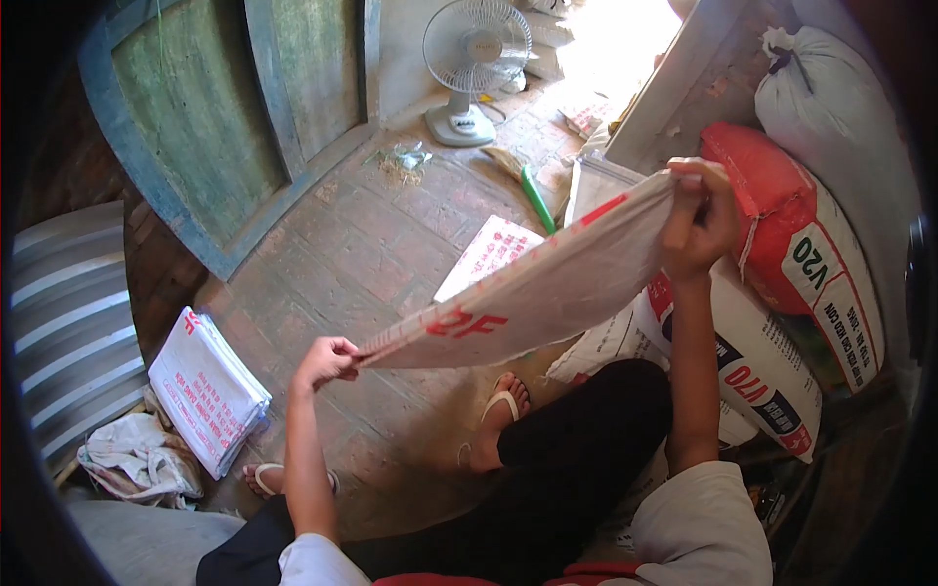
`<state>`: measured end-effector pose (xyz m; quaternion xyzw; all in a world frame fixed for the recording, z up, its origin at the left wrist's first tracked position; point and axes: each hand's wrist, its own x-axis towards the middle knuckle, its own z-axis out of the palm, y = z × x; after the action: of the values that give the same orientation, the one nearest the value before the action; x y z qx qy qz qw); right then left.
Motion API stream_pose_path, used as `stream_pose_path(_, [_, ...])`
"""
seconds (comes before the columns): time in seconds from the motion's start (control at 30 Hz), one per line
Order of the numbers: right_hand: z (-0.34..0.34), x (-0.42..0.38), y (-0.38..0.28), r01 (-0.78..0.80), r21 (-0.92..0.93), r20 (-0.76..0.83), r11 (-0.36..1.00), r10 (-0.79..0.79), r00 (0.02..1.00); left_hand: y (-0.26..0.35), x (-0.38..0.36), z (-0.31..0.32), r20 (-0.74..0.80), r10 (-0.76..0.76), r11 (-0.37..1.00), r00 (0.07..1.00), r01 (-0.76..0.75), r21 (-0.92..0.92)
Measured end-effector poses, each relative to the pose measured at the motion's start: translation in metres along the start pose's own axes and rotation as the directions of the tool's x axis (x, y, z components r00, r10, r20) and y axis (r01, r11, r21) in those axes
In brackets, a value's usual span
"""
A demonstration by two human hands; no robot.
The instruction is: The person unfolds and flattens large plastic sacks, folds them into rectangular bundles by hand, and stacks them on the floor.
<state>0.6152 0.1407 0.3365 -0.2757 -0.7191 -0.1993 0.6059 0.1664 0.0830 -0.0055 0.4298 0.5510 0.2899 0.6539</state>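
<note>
A white woven sack (pixel 557 293) with red print is stretched flat between my two hands, above the floor in front of my knees. My left hand (pixel 327 362) pinches its lower left end. At the upper right, my right hand (pixel 702 217) is closed on the other end, held higher, so the sack slopes up to the right. Behind it a white printed sheet or sack (pixel 489 256) lies on the floor, partly covered. To the left of my left hand stands a stack of folded white sacks (pixel 210 396) with red print.
Full sacks (pixel 826 264) are piled at the right. A fan (pixel 477 59) stands near the back wall, beside a green-handled tool (pixel 537 200). A crumpled sack (pixel 142 454) and corrugated metal (pixel 78 332) are at the left. A blue-framed door panel (pixel 215 127) borders the brick floor.
</note>
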Motion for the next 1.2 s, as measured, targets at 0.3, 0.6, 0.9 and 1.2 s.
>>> stream_pose_path(0.3, [0.001, -0.024, 0.054, -0.315, -0.115, -0.116, 0.942, 0.302, 0.946, 0.067, -0.065, -0.045, -0.120, 0.582, 0.793, 0.805, -0.594, -0.135])
stream_pose_path(0.6, [-0.008, -0.009, 0.045, -0.317, 0.049, -0.122, 0.947, 0.321, 0.939, 0.091, -0.064, 0.000, -0.010, 0.377, 0.908, 0.926, -0.367, 0.201])
stream_pose_path(0.9, [0.029, 0.046, -0.007, -0.043, 0.092, 0.378, 0.995, 0.005, 0.926, 0.100, -0.022, 0.137, 0.005, 0.848, 0.470, 0.530, -0.757, 0.455])
stream_pose_path(1.2, [0.053, 0.062, -0.024, 0.010, 0.056, 0.472, 0.998, -0.036, 0.881, 0.129, -0.043, 0.134, -0.040, 0.917, 0.351, 0.396, -0.758, 0.550])
